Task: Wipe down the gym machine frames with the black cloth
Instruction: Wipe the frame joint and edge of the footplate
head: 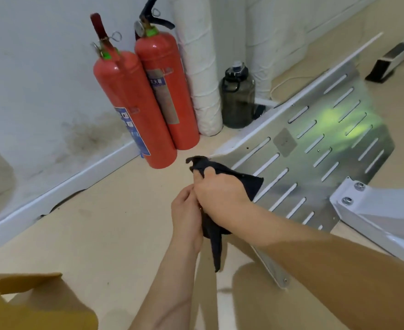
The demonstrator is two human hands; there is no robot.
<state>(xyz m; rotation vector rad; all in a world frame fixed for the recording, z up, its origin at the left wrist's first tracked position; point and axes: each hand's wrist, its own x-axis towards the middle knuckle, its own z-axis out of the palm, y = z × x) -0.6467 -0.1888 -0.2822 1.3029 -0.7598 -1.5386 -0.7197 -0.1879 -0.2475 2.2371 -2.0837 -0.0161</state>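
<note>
Fingers of the right hand and left hand clench a crumpled black cloth mid-frame. Its corner overlaps a slotted silver metal plate.

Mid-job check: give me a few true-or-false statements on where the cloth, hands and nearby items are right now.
1. Both the left hand and right hand grip the black cloth. True.
2. The cloth lies spread flat on the floor. False: it is bunched in the hands, one end hanging down.
3. Two red fire extinguishers stand by the wall. True.
4. The dark water jug stands left of the extinguishers. False: it stands to their right.
</note>
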